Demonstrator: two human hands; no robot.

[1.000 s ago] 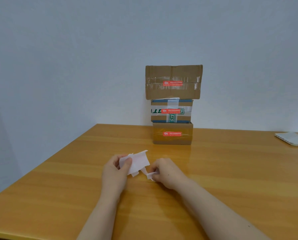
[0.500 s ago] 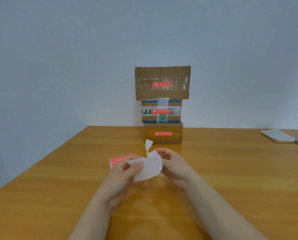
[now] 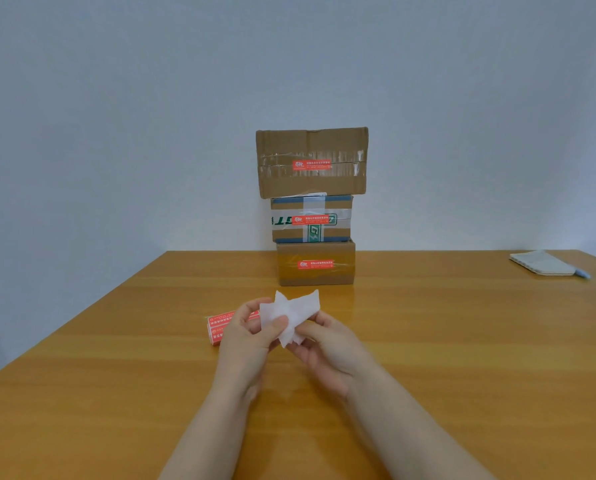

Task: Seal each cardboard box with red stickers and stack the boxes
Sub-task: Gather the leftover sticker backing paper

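Three stacked boxes [image 3: 312,220], notebook [image 3: 540,263] far right, left hand [image 3: 243,339] pinching paper [image 3: 291,311], half-hiding stickers [image 3: 216,329]

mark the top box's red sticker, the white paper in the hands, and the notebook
top box's red sticker [image 3: 311,164]: head view, middle of the label.
white paper [image 3: 291,308]: head view, bare middle of the sheet.
notebook [image 3: 540,263]: head view, middle of its cover.
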